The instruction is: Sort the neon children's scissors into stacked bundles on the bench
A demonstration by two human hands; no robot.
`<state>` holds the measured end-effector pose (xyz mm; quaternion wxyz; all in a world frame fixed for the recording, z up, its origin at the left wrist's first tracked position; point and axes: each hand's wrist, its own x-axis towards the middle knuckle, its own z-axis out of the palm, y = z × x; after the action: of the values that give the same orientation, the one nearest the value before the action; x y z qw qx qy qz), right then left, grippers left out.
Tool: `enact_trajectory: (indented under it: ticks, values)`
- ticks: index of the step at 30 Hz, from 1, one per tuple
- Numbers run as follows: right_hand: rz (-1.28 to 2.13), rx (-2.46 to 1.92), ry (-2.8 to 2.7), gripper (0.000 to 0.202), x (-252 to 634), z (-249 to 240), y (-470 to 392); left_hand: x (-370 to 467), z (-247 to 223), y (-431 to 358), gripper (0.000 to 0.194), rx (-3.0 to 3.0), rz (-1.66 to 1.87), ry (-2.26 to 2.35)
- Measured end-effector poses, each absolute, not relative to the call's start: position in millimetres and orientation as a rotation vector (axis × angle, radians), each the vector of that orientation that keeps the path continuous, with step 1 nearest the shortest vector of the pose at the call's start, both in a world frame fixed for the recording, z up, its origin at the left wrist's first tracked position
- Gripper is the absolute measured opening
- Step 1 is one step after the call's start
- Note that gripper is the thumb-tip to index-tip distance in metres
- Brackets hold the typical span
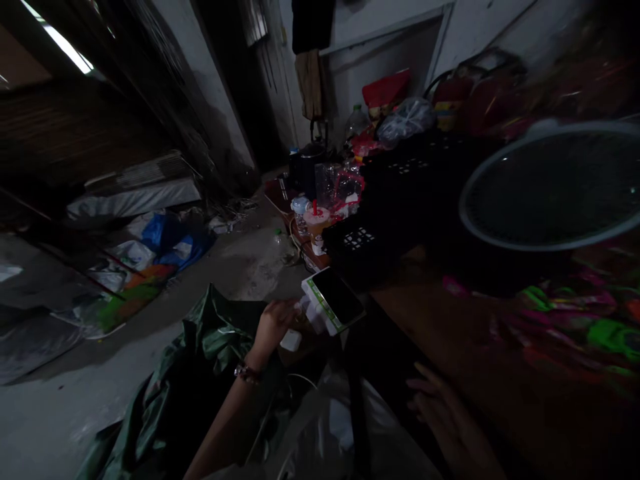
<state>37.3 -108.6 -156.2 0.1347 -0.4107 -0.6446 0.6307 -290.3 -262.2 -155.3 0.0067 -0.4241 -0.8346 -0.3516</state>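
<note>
My left hand (275, 324), with a beaded bracelet at the wrist, reaches to the left side of a white and green box (320, 303). Its fingertips are at some white material there, too dark to make out. A dark-screened phone (337, 295) lies on the box. Just below my left fingers is a small white case (291, 340). My right hand (443, 413) hangs at the lower right, fingers apart, with nothing in it, over the dark edge of the brown table.
Lidded drink cups (318, 225) stand beyond the phone. A large round tray (555, 187) and pink and green strips (595, 313) are on the right. Green cloth (210, 340) lies at the left, a plastic bottle (283, 248) on the floor.
</note>
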Motion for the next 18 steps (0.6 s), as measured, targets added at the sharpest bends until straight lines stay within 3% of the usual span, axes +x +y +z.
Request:
enact_trajectory:
  ticks: [9, 14, 18]
  values:
    - [1.874, -1.232, -1.778, 0.062, 57.3, -171.2, -94.8, -289.4, -154.0, -271.7, 0.034, -1.311, -1.115, -2.607]
    - [1.825, -1.282, -1.79, 0.056, 64.9, -173.6, -89.8, -271.3, -110.5, -268.6, 0.034, -1.197, -1.136, -2.455]
    - [1.619, -1.289, -1.857, 0.044, 62.3, -157.0, -97.1, -212.3, -72.5, -240.2, 0.031, -1.451, -1.14, -2.151]
